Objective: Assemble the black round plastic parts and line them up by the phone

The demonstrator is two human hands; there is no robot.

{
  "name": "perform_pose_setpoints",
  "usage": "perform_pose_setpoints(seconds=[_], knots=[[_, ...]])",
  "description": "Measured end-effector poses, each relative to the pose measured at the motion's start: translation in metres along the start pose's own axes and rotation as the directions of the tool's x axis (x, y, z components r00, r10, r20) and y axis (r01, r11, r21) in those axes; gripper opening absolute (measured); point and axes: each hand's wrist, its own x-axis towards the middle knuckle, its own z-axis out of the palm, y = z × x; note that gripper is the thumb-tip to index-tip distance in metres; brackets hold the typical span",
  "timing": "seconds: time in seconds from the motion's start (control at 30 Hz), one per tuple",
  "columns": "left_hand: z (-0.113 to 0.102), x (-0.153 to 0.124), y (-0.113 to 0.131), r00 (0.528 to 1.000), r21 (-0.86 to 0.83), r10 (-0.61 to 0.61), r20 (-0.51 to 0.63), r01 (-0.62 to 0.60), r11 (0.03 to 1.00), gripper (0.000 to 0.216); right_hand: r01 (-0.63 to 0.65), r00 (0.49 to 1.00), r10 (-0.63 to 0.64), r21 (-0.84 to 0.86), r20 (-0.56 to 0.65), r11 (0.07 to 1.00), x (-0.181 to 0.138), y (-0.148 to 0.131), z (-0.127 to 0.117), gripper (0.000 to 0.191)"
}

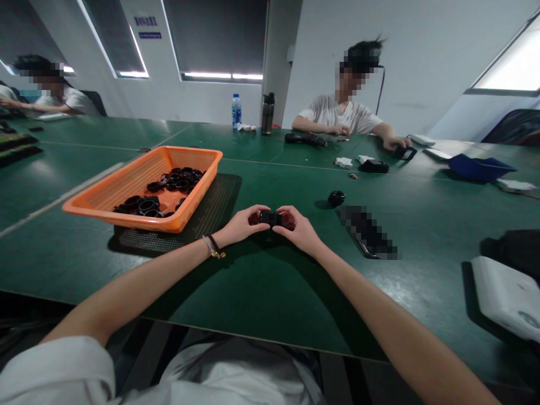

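Observation:
My left hand (244, 224) and my right hand (297, 228) meet over the green table (261, 281), and both pinch one small black part (270, 217) between their fingertips. Their fingers are curled round it. A black ring-shaped part (336, 198) lies on the table just to the right of my hands. An orange mesh basket (126, 185) with several black rings in it stands to the left, beyond my left hand.
A blurred dark flat object (368, 232) lies right of my hands. A white case (506, 295) sits at the near right. Across the table a person (343, 115) handles black parts; bottles (236, 111) stand behind. Another person (50, 95) sits far left.

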Motion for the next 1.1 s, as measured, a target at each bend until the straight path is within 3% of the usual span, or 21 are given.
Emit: perform_pose_setpoints(seconds=[0.23, 0.43, 0.7, 0.87, 1.1], knots=[[-0.002, -0.001, -0.002, 0.999, -0.066, 0.002, 0.033, 0.0, 0.998, 0.045, -0.004, 1.0, 0.002, 0.075, 0.031, 0.997, 0.0, 0.006, -0.001, 0.032], [-0.003, -0.002, 0.001, 0.999, -0.022, 0.001, 0.041, 0.0, 1.0, 0.043, -0.035, 0.999, 0.031, 0.105, 0.043, 0.994, 0.001, 0.008, 0.0, 0.03], [-0.002, -0.001, -0.008, 0.998, -0.047, 0.056, 0.022, -0.055, 0.997, 0.041, 0.004, 0.998, -0.001, -0.055, 0.06, 0.998, -0.002, 0.003, -0.001, 0.031], [-0.003, -0.002, -0.009, 0.995, -0.092, 0.079, 0.053, -0.074, 0.993, 0.046, 0.012, 1.0, -0.012, -0.111, -0.002, 0.994, -0.005, 0.0, 0.003, 0.03], [-0.004, -0.003, -0.007, 0.995, -0.031, 0.08, 0.064, -0.078, 0.996, 0.041, 0.024, 1.0, -0.023, -0.221, 0.006, 0.975, -0.006, -0.003, 0.004, 0.023]])
